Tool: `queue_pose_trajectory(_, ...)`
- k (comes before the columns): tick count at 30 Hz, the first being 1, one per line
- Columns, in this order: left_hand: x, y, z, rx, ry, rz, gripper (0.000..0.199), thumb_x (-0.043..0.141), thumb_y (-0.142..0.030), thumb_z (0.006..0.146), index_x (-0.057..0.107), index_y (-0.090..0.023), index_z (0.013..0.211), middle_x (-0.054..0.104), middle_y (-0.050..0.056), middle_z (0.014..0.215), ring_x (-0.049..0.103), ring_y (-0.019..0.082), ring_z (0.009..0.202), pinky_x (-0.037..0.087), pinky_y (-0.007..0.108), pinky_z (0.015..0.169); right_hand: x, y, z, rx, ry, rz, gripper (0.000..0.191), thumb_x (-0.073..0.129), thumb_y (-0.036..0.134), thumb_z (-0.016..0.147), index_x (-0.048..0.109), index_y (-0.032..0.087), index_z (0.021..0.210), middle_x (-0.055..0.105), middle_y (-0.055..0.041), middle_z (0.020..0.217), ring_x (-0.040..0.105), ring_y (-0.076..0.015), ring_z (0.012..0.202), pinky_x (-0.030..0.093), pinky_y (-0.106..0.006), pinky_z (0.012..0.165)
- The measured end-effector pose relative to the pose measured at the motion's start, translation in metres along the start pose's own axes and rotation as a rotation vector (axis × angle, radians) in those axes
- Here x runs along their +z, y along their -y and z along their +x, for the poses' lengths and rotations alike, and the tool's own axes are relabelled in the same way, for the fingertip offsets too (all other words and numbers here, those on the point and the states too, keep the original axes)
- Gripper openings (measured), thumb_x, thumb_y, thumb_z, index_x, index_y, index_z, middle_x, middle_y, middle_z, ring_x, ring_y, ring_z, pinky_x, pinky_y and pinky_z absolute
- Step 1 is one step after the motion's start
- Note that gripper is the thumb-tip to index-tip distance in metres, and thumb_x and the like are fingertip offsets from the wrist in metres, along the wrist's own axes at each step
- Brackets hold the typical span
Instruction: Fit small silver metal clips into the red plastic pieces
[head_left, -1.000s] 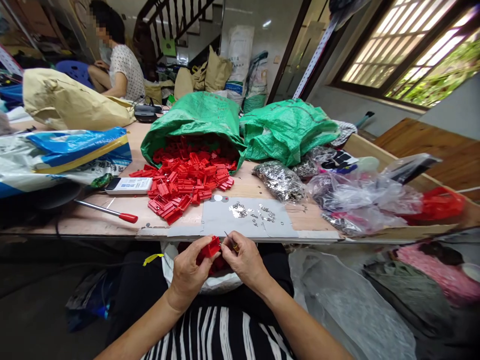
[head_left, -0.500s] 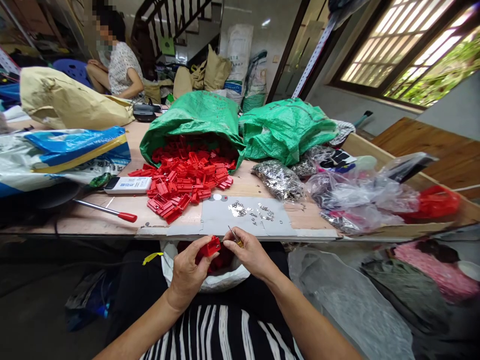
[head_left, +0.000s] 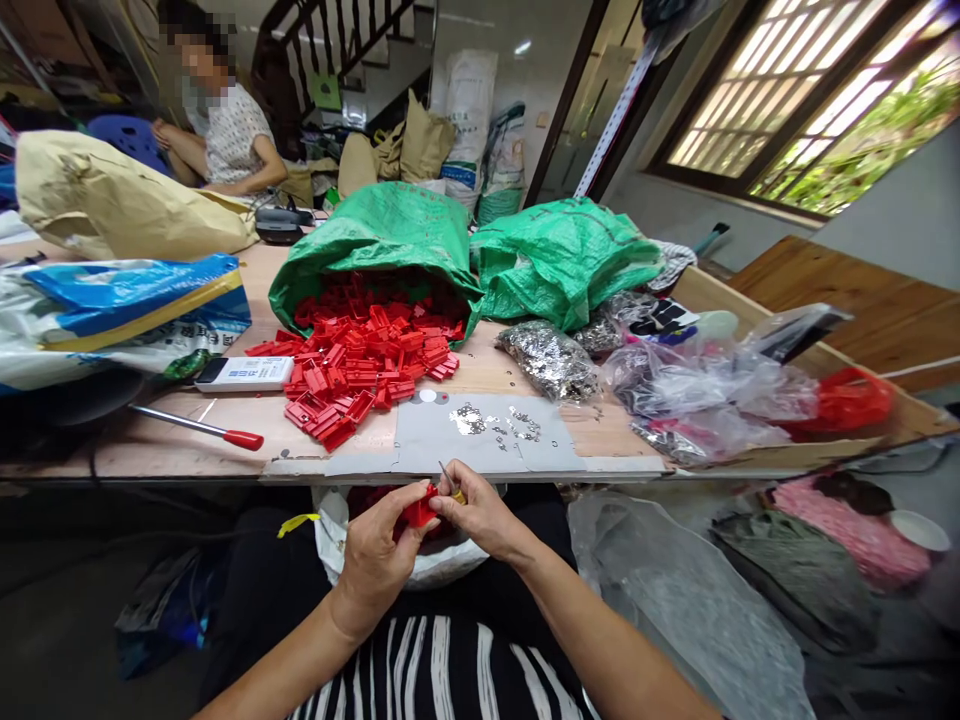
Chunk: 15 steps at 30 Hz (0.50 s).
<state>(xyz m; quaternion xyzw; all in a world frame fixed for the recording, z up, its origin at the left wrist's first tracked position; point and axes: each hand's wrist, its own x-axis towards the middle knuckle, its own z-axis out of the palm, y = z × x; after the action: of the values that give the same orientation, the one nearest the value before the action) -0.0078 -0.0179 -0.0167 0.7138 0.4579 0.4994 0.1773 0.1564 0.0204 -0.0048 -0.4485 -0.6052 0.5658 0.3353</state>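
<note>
My left hand [head_left: 381, 540] pinches a small red plastic part [head_left: 421, 508] over the lap. Fingers of my right hand [head_left: 480, 515] close round a thin pointed tool [head_left: 454, 488] with a yellowish handle, and they meet the red part's right side. Below both hands is an open white sack [head_left: 442, 572] with red pieces inside. On the table, a heap of red parts [head_left: 352, 365] spills from a green sack [head_left: 382, 225]. Small shiny metal pieces [head_left: 469, 420] lie on a grey sheet [head_left: 427, 450] at the front edge.
A red-handled lever [head_left: 244, 440] and a white box [head_left: 246, 374] are at the left. Bagged metal pieces [head_left: 551, 360], a second green sack [head_left: 562, 250] and plastic bags [head_left: 697, 390] occupy the right. Another person [head_left: 232, 140] sits beyond the table.
My right hand has come closer to my left, and its fingers now meet the red part. The view has shifted slightly. The other person's head has turned.
</note>
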Motion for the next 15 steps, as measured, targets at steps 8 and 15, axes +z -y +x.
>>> queue_pose_trajectory(8, 0.003, 0.012, -0.003, -0.344, 0.123, -0.254, 0.026, 0.064, -0.023, 0.079, 0.06, -0.023, 0.105, 0.069, 0.003, 0.1, 0.066, 0.018, 0.089, 0.053, 0.029, 0.08, -0.031, 0.003, 0.011, -0.001, 0.02, -0.346, 0.013, 0.056, 0.031, 0.082, 0.051, 0.02, 0.082, 0.058, 0.0037, 0.071, 0.051, -0.0111, 0.065, 0.039, -0.021, 0.06)
queue_pose_trajectory(15, 0.001, 0.017, 0.002, -0.58, 0.119, -0.56, 0.029, 0.069, -0.026, 0.074, 0.059, -0.021, 0.1, 0.069, 0.004, 0.101, 0.065, 0.019, 0.091, 0.051, 0.03, 0.083, -0.093, 0.017, 0.044, 0.107, -0.269, -1.149, 0.015, 0.048, 0.021, 0.087, 0.062, 0.02, 0.091, 0.063, -0.0047, 0.096, 0.057, -0.0171, 0.088, 0.038, -0.026, 0.073)
